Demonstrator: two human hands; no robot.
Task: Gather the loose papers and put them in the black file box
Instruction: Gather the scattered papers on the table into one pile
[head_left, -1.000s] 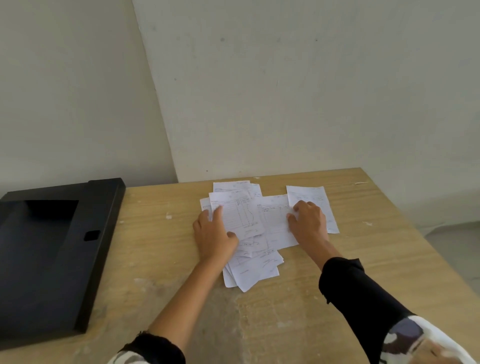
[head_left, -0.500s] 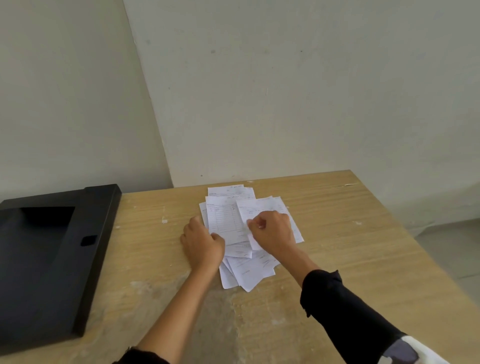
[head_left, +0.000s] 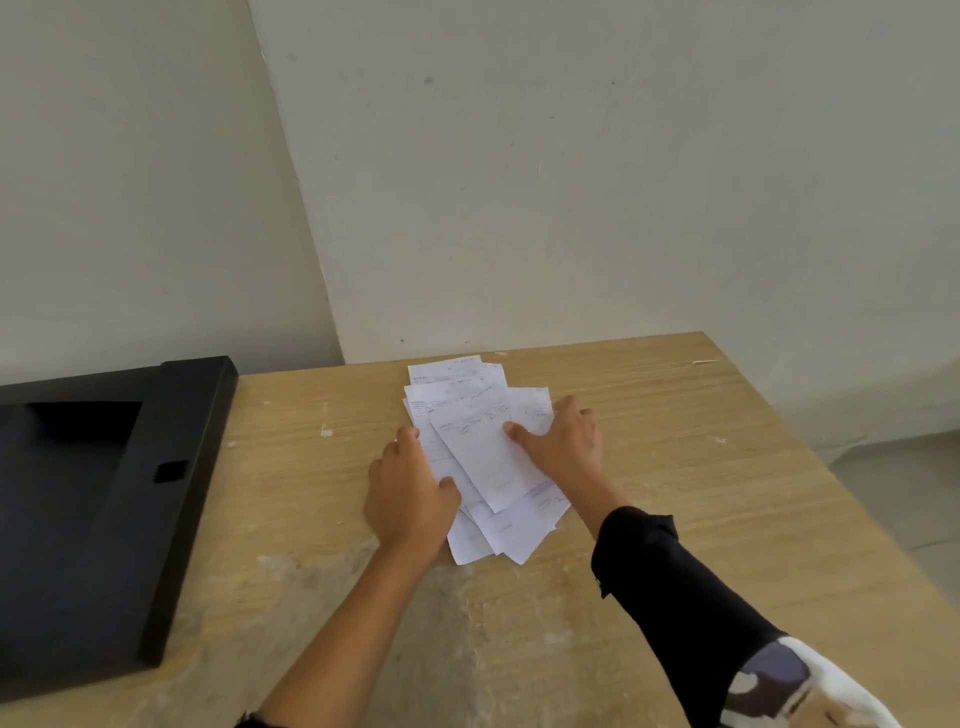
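Note:
Several white printed papers (head_left: 485, 462) lie in a loose overlapping pile on the wooden table (head_left: 675, 493), near its far middle. My left hand (head_left: 410, 493) cups the pile's left edge, with the thumb lying on the sheets. My right hand (head_left: 563, 441) is on the right edge, thumb on the top sheet and fingers around its side. The black file box (head_left: 176, 467) lies open and flat at the table's left end, about a hand's width left of the pile; its inside looks dark and bare.
Pale walls meet in a corner just behind the table. The table's right edge drops to a grey floor (head_left: 893, 493). Bare wood with whitish scuffs (head_left: 322, 566) lies between the box and the pile, and toward me.
My right hand has drawn the far right sheet in and laid it on top of the pile. The spread papers are now bunched closer between both hands.

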